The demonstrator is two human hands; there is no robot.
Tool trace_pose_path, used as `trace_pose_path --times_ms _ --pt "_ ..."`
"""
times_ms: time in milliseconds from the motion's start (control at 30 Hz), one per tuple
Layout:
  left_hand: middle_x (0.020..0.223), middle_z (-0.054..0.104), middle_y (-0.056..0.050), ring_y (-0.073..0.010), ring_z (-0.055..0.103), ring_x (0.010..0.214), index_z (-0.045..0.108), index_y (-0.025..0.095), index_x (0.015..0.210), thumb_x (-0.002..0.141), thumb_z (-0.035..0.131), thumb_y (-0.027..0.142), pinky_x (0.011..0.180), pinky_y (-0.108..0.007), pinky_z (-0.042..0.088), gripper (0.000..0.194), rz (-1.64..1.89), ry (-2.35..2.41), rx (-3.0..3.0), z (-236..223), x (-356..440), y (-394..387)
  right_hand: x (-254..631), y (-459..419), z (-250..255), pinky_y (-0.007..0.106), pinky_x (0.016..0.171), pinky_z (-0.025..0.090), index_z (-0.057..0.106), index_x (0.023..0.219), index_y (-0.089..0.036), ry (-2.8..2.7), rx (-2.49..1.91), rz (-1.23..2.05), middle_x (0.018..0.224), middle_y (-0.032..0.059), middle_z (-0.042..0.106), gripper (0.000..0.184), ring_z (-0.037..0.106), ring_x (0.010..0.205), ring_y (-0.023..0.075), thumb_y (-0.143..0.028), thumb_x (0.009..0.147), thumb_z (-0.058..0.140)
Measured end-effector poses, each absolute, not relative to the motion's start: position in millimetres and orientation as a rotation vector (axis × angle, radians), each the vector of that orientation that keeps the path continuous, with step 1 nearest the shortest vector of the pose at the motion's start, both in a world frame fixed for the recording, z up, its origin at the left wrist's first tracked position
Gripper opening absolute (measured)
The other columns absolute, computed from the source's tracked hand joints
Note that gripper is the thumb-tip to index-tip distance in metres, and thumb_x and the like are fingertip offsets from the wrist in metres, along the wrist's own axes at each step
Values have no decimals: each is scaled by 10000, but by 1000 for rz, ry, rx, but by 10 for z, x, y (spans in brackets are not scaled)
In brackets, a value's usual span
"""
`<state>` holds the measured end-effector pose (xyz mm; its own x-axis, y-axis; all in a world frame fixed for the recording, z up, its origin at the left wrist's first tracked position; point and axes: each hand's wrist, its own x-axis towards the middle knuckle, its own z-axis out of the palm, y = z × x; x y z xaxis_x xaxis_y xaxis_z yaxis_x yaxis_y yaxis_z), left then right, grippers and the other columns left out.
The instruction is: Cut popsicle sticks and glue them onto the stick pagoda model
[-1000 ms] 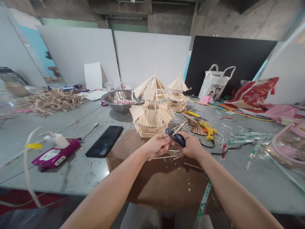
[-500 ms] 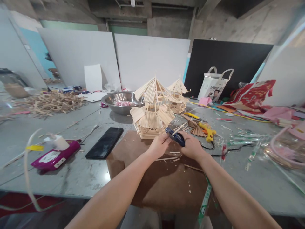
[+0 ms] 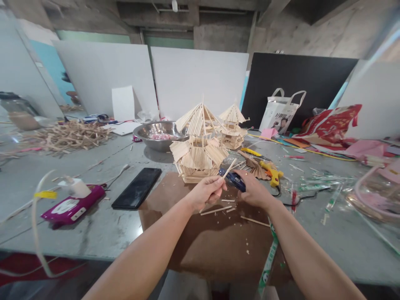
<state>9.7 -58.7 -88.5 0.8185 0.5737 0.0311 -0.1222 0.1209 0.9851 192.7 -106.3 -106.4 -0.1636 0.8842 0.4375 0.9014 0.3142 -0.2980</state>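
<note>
My left hand [image 3: 206, 193] is closed in a pinch on a thin wooden stick [image 3: 230, 168], which slants up to the right. My right hand [image 3: 255, 189] is wrapped round a dark blue pliers-like tool [image 3: 235, 181], its front end pointing left close to the stick. Whether the tool touches the stick I cannot tell. Just beyond my hands stands a two-tiered pavilion model [image 3: 200, 156] built of wooden sticks. Loose stick pieces [image 3: 216, 210] lie on the brown board [image 3: 218, 246] beneath my hands.
A second stick pavilion [image 3: 233, 135] and a metal bowl [image 3: 156, 143] stand behind. Right are a yellow glue gun [image 3: 273, 173], a yellow-handled knife [image 3: 251, 151] and plastic wrappers [image 3: 325, 183]. Left are a black phone [image 3: 136, 188], a purple power strip [image 3: 75, 204] and a stick pile [image 3: 70, 135].
My left hand has drawn slightly left and down from the blue tool, and its stick now points more steeply up. My right hand has shifted slightly right with the tool.
</note>
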Motion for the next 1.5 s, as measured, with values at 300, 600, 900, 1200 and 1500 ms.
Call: trace_pose_path --times_ms 300,600,900,1200,1500 --pt "426 393 47 -69 361 416 493 152 643 770 328 364 450 -183 282 297 806 794 2091 -932 144 -528 2103 -986 -1190 353 790 315 442 1098 -132 -2045 -2039 -68 1013 130 522 558 467 936 242 -446 642 506" --pt "614 554 -55 -180 524 578 536 190 772 798 247 406 536 -251 319 361 543 1246 2541 -1003 145 -546 1934 -1078 -1034 323 843 291 523 947 -150 -1660 -1748 -482 964 94 539 334 441 965 189 -369 802 318" --pt "712 604 -84 -207 569 680 544 207 853 805 142 439 613 -305 380 466 346 1345 2752 -1066 186 -598 1635 -1059 -1058 342 851 215 564 861 -189 -2162 -1654 -578 821 45 591 237 454 848 176 -268 816 346" --pt "722 616 -94 -227 580 699 539 208 877 814 166 393 607 -333 402 421 260 1340 2837 -1022 194 -649 1608 -1097 -1070 300 639 206 546 716 -177 -2143 -1790 -617 698 40 582 253 482 700 157 -279 821 339" --pt "740 621 -101 -232 581 699 546 206 857 804 219 368 596 -327 402 369 291 1370 2751 -1027 215 -668 1518 -1114 -1099 295 616 213 540 694 -170 -2019 -1915 -601 660 56 612 270 529 644 155 -275 817 324"
